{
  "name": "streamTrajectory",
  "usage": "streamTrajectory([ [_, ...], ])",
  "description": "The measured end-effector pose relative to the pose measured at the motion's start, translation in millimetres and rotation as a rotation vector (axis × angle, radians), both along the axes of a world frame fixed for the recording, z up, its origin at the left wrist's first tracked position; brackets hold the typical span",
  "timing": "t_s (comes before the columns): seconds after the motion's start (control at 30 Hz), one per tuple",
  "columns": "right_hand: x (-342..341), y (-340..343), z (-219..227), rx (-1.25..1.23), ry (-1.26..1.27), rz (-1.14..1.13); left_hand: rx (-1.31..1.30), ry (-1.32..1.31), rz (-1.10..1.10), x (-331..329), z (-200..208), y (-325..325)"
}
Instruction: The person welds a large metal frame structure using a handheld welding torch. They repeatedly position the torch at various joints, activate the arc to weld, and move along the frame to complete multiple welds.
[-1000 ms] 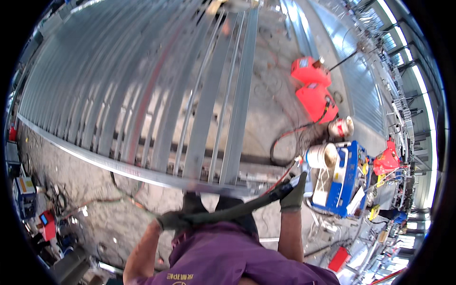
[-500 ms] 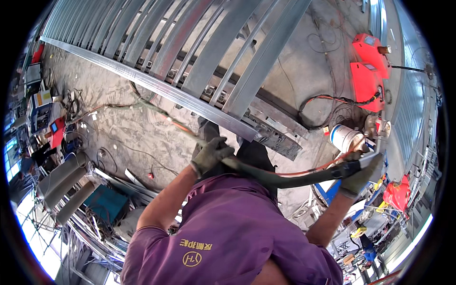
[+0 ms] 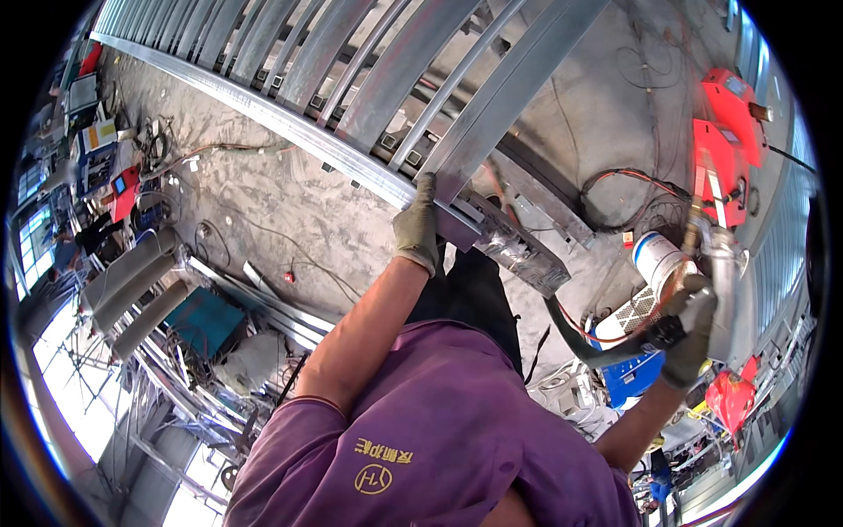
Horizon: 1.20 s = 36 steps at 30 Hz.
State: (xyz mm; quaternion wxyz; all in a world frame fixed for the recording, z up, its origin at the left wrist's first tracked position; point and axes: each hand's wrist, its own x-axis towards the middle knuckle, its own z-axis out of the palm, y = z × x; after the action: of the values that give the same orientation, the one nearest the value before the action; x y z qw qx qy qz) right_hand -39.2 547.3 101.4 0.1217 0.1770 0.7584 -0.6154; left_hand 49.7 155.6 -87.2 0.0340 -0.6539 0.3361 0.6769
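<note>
My left hand (image 3: 416, 232), in a grey-green work glove, grips the long bottom rail (image 3: 255, 107) of a metal railing panel near its right end. One finger reaches over the rail beside the last wide upright slat (image 3: 518, 88); the other fingers are partly hidden. My right hand (image 3: 688, 332), gloved too, is closed round the handle of what looks like a welding torch, held out to the right. The torch's neck (image 3: 693, 230) points away from me. From its grip a thick dark cable (image 3: 575, 338) droops toward the panel's end.
A metal support beam (image 3: 527, 259) lies under the panel's end. To the right are a white bucket (image 3: 657, 259), red machines (image 3: 716, 167) and a blue box (image 3: 630, 378). Cables cross the concrete floor (image 3: 263, 206). At left stand large grey tubes (image 3: 132, 272) and a teal box (image 3: 205, 322).
My left hand has let go of the cable and moved up and right onto the rail. The right hand has swung the torch outward, and the cable has dropped away from my waist.
</note>
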Motion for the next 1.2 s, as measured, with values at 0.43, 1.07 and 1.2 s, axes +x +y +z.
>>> streamTrajectory([
  [0.43,-45,-97,-78,0.099,0.030,0.891,-0.114,-0.072,0.054,3,-22,3],
  [1.07,-42,-137,-156,-0.099,-0.204,1.109,-0.109,-0.085,0.073,6,-31,11],
  [1.2,-78,-141,-139,0.125,-0.047,1.213,0.035,0.144,0.201,6,-17,15],
])
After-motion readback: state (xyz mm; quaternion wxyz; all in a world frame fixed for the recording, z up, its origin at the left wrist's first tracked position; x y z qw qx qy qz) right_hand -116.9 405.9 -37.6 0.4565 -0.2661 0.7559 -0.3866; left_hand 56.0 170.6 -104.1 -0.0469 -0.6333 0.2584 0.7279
